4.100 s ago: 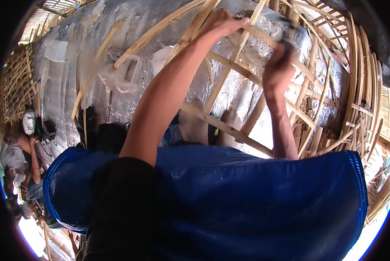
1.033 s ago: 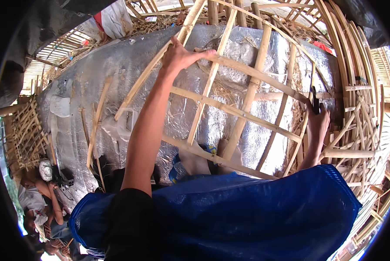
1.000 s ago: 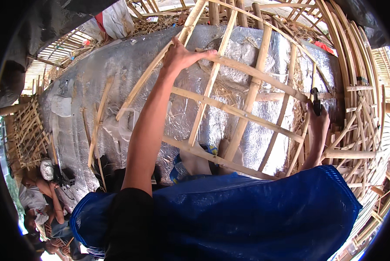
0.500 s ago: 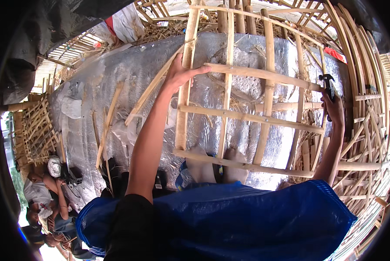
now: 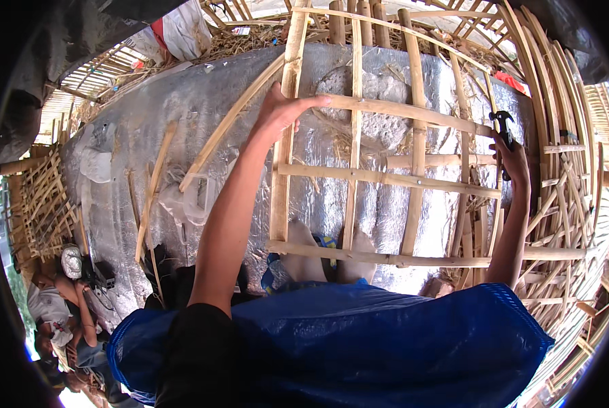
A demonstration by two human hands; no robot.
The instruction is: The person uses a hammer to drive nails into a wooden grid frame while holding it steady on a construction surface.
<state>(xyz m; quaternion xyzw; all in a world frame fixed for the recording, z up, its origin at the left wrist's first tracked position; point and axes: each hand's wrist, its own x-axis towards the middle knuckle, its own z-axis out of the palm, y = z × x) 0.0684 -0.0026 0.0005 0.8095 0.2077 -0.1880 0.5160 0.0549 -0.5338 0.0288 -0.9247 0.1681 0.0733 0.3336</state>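
A lattice of pale bamboo slats [image 5: 389, 180] stands before me, several uprights crossed by slats. My left hand [image 5: 279, 112] is closed around its left upright, thumb stretched along the left end of an upper cross slat [image 5: 393, 109]. At that slat's right end, my right hand [image 5: 512, 158] is closed on a black hammer [image 5: 501, 122], head up, beside the right edge upright. Whether its fingers also grip the lattice is partly hidden. My bare feet or lower legs show behind the lowest slat [image 5: 379, 258].
Silver foil sheeting [image 5: 243, 153] covers the ground, with a rough stone block [image 5: 379, 112] behind the lattice. Loose bamboo strips [image 5: 156, 190] lie at left, and bundled bamboo [image 5: 556, 109] stands at right. People [image 5: 63, 306] sit at the lower left. Blue sheeting [image 5: 359, 340] covers my front.
The whole scene has shifted slightly left in view. Both hands keep their places on the lattice, the right still holding the hammer.
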